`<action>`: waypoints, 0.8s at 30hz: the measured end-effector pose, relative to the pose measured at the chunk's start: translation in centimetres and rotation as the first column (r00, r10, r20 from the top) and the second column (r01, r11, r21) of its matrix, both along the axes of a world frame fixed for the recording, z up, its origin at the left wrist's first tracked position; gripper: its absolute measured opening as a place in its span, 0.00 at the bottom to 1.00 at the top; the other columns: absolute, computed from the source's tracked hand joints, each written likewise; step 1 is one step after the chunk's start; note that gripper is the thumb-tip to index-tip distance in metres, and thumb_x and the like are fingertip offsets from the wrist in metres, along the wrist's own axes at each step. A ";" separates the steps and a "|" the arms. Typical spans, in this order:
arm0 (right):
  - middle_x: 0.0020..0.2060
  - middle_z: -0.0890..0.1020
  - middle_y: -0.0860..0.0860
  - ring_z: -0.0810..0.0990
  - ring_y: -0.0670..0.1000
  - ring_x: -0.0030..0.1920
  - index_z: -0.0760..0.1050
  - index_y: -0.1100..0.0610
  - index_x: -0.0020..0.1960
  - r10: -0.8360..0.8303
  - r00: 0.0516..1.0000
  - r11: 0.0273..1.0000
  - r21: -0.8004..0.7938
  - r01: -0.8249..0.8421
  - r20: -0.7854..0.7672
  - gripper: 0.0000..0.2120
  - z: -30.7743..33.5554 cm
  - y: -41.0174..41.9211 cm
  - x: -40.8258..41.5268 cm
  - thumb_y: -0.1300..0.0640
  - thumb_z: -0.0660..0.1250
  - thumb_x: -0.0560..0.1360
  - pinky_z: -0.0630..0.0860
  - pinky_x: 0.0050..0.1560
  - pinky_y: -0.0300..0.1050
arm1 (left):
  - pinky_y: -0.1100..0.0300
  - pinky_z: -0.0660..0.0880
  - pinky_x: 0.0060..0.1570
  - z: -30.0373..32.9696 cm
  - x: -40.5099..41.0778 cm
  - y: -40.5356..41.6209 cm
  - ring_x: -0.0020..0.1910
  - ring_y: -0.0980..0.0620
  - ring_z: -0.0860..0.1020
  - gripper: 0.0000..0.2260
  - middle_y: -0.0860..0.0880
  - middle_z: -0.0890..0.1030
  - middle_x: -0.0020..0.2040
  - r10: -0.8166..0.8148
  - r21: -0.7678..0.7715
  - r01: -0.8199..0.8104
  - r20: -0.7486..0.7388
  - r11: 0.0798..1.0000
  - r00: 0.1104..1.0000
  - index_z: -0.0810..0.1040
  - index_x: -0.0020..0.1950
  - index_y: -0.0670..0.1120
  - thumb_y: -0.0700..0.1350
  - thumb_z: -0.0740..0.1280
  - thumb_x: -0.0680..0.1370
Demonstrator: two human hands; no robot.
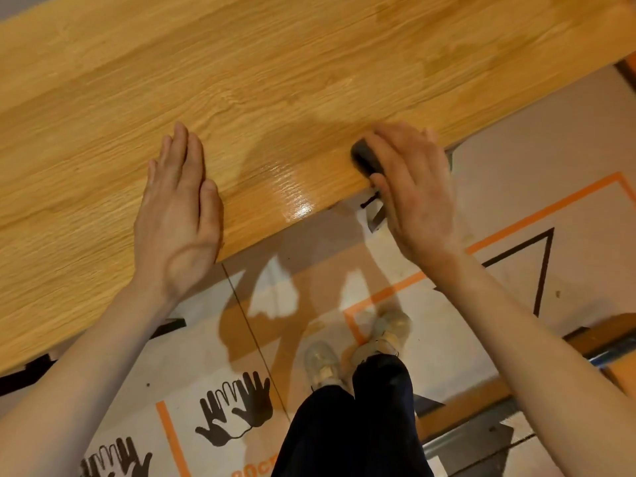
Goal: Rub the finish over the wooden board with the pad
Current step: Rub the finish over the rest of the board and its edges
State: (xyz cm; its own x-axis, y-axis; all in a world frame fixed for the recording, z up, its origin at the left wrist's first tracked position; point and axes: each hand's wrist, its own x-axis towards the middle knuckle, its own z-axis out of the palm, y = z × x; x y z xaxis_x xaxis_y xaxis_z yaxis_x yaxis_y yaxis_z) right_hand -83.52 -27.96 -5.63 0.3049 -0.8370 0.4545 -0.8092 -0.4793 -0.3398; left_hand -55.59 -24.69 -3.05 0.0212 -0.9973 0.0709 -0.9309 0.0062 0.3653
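A: Cardboard floor covering (516,160), printed with hand symbols and orange lines, is seen under the wooden board (241,80). Grip status?

B: Dark pad (364,160) is gripped under the right hand (413,187), fingers curled over it, pressed at the board's near edge. Left hand (179,215) is laid flat on the board, fingers straight, nothing held; the board is probably being steadied.

A: Step?

B: Rubbing is judged to be underway. A wet glossy patch (292,191) is visible at the near edge, between the hands, just beside the pad. Duller areas are seen toward the far edge and the left end, so long strokes with the grain are probably called for next, with pressure kept even at the edge.

A: Count?

B: One board, one pad, two hands. Two shoes (323,363) are seen below.
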 end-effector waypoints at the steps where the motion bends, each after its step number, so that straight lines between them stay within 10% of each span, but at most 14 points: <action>1: 0.66 0.74 0.60 0.70 0.60 0.69 0.71 0.64 0.68 -0.105 0.992 0.994 0.007 0.105 0.067 0.17 -0.4 -0.3 -0.7 0.59 0.57 0.82 0.59 0.73 0.63 | 0.70 0.36 0.74 0.0 0.1 0.0 0.80 0.54 0.47 0.24 0.45 0.52 0.82 0.004 -0.005 -0.004 0.011 1.000 1.000 0.53 0.81 0.41 0.47 0.50 0.86; 4: 0.67 0.72 0.61 0.66 0.61 0.71 0.70 0.63 0.69 -0.263 0.938 0.964 0.022 0.265 0.225 0.17 -1.7 0.9 2.4 0.60 0.56 0.81 0.51 0.76 0.61 | 0.69 0.36 0.75 0.2 -0.8 -0.1 0.81 0.49 0.49 0.23 0.43 0.53 0.82 -0.019 -0.038 0.021 0.040 0.999 0.999 0.55 0.81 0.40 0.44 0.52 0.86; 10: 0.74 0.62 0.53 0.58 0.55 0.76 0.58 0.56 0.75 0.165 0.986 0.977 -0.135 -0.166 -0.019 0.28 -4.4 3.0 4.8 0.66 0.63 0.79 0.48 0.78 0.52 | 0.53 0.45 0.80 0.2 -6.0 -1.6 0.81 0.49 0.49 0.24 0.43 0.53 0.82 -0.157 -0.025 0.157 -0.022 0.987 0.987 0.55 0.80 0.39 0.47 0.50 0.86; 20: 0.68 0.69 0.64 0.62 0.63 0.72 0.66 0.68 0.69 -0.261 0.932 0.963 -0.001 0.270 0.253 0.20 -2.8 -2.3 -4.1 0.60 0.56 0.81 0.57 0.72 0.68 | 0.54 0.45 0.80 -0.2 -6.4 -1.3 0.82 0.50 0.50 0.24 0.45 0.53 0.82 -0.144 -0.019 0.144 0.015 0.989 0.989 0.54 0.81 0.41 0.47 0.48 0.86; 24: 0.66 0.73 0.62 0.65 0.60 0.71 0.68 0.64 0.68 -0.133 0.967 0.991 0.002 0.136 0.215 0.18 -2.4 0.8 1.8 0.56 0.56 0.82 0.56 0.76 0.60 | 0.53 0.45 0.80 0.0 -6.4 -1.3 0.82 0.52 0.48 0.24 0.46 0.52 0.82 -0.140 0.001 0.140 0.019 0.990 0.990 0.54 0.81 0.41 0.47 0.48 0.86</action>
State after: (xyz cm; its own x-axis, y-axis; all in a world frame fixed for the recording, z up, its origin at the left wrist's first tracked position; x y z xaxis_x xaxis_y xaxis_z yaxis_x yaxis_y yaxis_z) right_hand -81.75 -27.18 -8.02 0.0844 -0.8573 0.5079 -0.7755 -0.3766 -0.5068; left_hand -61.96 -26.00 -3.10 -0.1201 -0.9903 0.0703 -0.9276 0.1372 0.3474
